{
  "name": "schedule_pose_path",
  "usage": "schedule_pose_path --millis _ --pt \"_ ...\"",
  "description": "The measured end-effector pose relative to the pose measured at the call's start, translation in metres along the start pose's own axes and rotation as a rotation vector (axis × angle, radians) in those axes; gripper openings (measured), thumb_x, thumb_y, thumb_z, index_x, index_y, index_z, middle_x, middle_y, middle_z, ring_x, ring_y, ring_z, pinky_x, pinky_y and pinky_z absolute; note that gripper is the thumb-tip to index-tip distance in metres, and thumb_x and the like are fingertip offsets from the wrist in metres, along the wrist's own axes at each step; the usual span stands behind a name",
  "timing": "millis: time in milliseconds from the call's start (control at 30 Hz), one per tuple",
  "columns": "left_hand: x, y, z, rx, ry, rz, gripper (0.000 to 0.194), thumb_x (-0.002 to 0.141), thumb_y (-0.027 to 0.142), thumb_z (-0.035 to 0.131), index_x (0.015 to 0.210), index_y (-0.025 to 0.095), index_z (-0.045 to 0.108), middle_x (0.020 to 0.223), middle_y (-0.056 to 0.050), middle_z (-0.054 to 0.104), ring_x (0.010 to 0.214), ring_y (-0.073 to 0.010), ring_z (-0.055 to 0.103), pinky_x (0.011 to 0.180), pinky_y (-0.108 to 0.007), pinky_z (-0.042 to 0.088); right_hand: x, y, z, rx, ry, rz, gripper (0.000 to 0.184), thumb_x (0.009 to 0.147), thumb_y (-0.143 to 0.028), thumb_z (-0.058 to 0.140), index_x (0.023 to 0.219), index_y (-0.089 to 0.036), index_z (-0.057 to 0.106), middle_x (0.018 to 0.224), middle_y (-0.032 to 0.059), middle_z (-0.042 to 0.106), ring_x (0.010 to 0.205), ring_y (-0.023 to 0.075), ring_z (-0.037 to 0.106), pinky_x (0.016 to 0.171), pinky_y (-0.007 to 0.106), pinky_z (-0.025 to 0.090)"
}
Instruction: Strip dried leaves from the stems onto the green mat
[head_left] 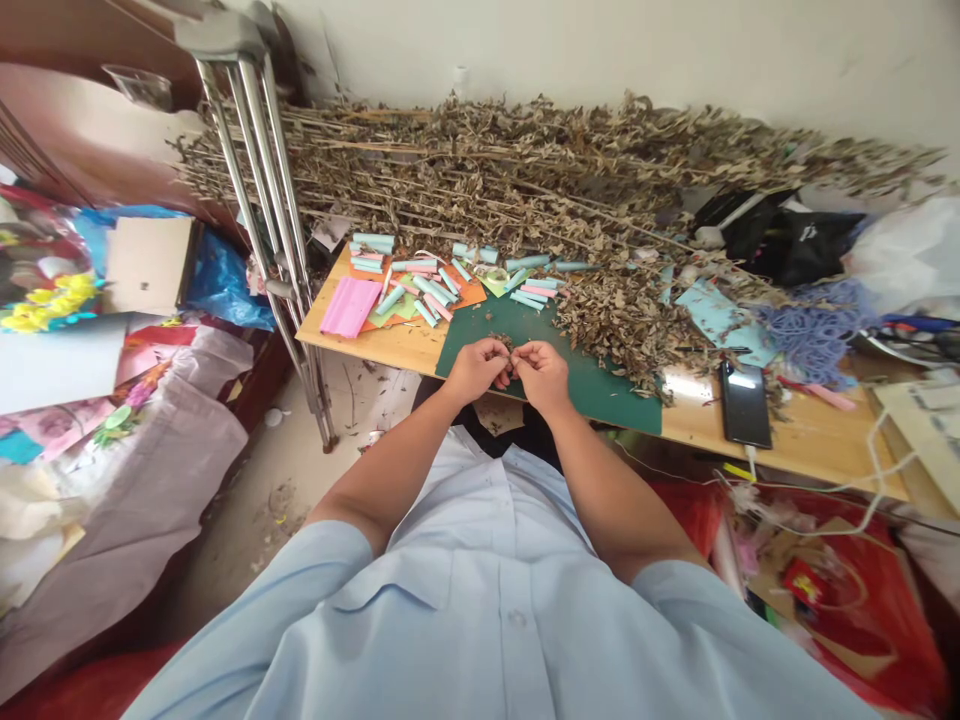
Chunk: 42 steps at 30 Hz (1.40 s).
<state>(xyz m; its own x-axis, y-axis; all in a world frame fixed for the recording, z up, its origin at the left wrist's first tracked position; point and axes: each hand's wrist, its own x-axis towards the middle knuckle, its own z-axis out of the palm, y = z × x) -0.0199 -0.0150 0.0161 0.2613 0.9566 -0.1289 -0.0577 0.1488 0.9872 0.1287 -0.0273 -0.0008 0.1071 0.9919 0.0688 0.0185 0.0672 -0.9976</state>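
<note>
My left hand point(480, 370) and my right hand point(541, 374) meet at the front edge of a green mat point(480, 322). Both have their fingers closed in a pinch, the fingertips almost touching. Small brown bits of dried leaves show at the fingertips; the rest is hidden by the fingers. To the right of my hands a heap of dried leaves point(619, 325) covers part of the mat. Beyond the mat lie several rolled paper tubes in blue and pink point(435, 290), with a roll of tape point(496, 276) among them. A pink paper stack point(351, 307) is at the left.
Long dried plant stalks point(480, 170) fill the back along the wall. Metal crutches point(259, 170) lean at the table's left end. A charging phone point(745, 403), blue paper point(724, 318) and purple cord point(806, 325) lie on the right. A red bag point(874, 600) stands below.
</note>
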Motion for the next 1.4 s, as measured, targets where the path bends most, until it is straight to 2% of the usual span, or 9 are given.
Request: schedule_pose_path --millis 167,300,400,633,767,900,1100,1267,1400 --pt "0.0003 -0.0011 0.0004 -0.023 0.008 0.021 0.01 0.079 0.018 0.061 0.088 0.014 0.063 0.068 -0.001 0.068 0.052 -0.011 0.065 0.051 -0.021 0.054 0.0041 0.0005 -0.0003 0.039 0.007 0.02 0.019 0.075 -0.033 0.072 0.085 -0.022 0.06 0.072 -0.0017 0.068 0.056 0.0127 0.06 0.057 0.028 0.052" --pt "0.0002 -0.003 -0.0011 -0.054 0.038 0.009 0.012 0.078 0.018 0.061 0.089 0.013 0.061 0.071 -0.002 0.069 0.052 -0.0118 0.066 0.051 -0.022 0.054 0.0066 0.0023 -0.0011 0.055 0.09 0.036 0.021 0.073 -0.034 0.071 0.084 -0.022 0.058 0.071 -0.0028 0.067 0.053 0.0125 0.058 0.055 0.029 0.051" --pt "0.0013 -0.0046 -0.0018 -0.087 0.043 -0.012 0.015 0.078 0.02 0.064 0.091 0.014 0.059 0.072 -0.002 0.069 0.054 -0.0119 0.067 0.052 -0.022 0.055 0.007 0.0017 -0.001 0.034 0.097 0.031 0.021 0.074 -0.035 0.072 0.084 -0.021 0.059 0.071 -0.0021 0.067 0.054 0.0133 0.06 0.056 0.029 0.052" --pt "0.0042 -0.0048 -0.0017 -0.135 0.004 -0.039 0.019 0.08 0.023 0.065 0.095 0.014 0.057 0.075 -0.003 0.069 0.054 -0.0137 0.067 0.051 -0.025 0.057 0.0074 0.0015 0.0005 0.026 0.129 0.028 0.024 0.076 -0.04 0.072 0.089 -0.022 0.06 0.072 -0.0018 0.066 0.058 0.0155 0.062 0.059 0.032 0.056" --pt "0.0037 -0.0031 -0.0026 -0.169 -0.014 -0.043 0.022 0.079 0.019 0.064 0.098 0.014 0.056 0.075 -0.003 0.069 0.056 -0.0145 0.069 0.054 -0.027 0.058 0.007 0.0025 0.0008 0.0 0.138 0.018 0.025 0.076 -0.039 0.072 0.091 -0.023 0.062 0.074 -0.0003 0.067 0.062 0.0174 0.064 0.058 0.033 0.058" --pt "0.0041 -0.0046 -0.0034 -0.166 -0.001 -0.033 0.031 0.073 0.01 0.065 0.102 0.013 0.056 0.074 -0.002 0.068 0.06 -0.0155 0.07 0.058 -0.028 0.06 0.0043 0.0019 -0.0011 -0.039 0.092 0.002 0.024 0.078 -0.039 0.071 0.094 -0.023 0.067 0.072 0.0005 0.068 0.063 0.0179 0.064 0.058 0.033 0.058" --pt "0.0048 -0.0063 -0.0048 -0.169 -0.036 -0.002 0.024 0.082 0.019 0.064 0.104 0.012 0.057 0.069 -0.002 0.067 0.061 -0.0154 0.07 0.062 -0.028 0.061 0.001 0.006 -0.0016 -0.092 -0.027 -0.091 0.03 0.079 -0.038 0.072 0.105 -0.023 0.071 0.098 0.0043 0.074 0.07 0.0155 0.065 0.069 0.033 0.058" --pt "0.0044 -0.0049 -0.0049 -0.162 -0.048 -0.016 0.02 0.085 0.022 0.064 0.101 0.012 0.058 0.068 -0.002 0.068 0.061 -0.0157 0.071 0.062 -0.028 0.061 0.0016 0.0069 -0.0021 -0.183 -0.005 -0.239 0.015 0.083 -0.033 0.069 0.093 -0.024 0.075 0.104 0.0053 0.073 0.087 0.0188 0.068 0.08 0.035 0.057" --pt "0.0036 -0.0045 -0.0034 -0.113 -0.034 -0.026 0.02 0.085 0.022 0.065 0.101 0.012 0.059 0.068 -0.002 0.068 0.061 -0.0157 0.071 0.062 -0.028 0.061 0.0012 0.0048 -0.0035 -0.217 -0.009 -0.217 0.013 0.085 -0.034 0.067 0.089 -0.024 0.075 0.098 0.0043 0.073 0.088 0.0194 0.067 0.081 0.035 0.055"
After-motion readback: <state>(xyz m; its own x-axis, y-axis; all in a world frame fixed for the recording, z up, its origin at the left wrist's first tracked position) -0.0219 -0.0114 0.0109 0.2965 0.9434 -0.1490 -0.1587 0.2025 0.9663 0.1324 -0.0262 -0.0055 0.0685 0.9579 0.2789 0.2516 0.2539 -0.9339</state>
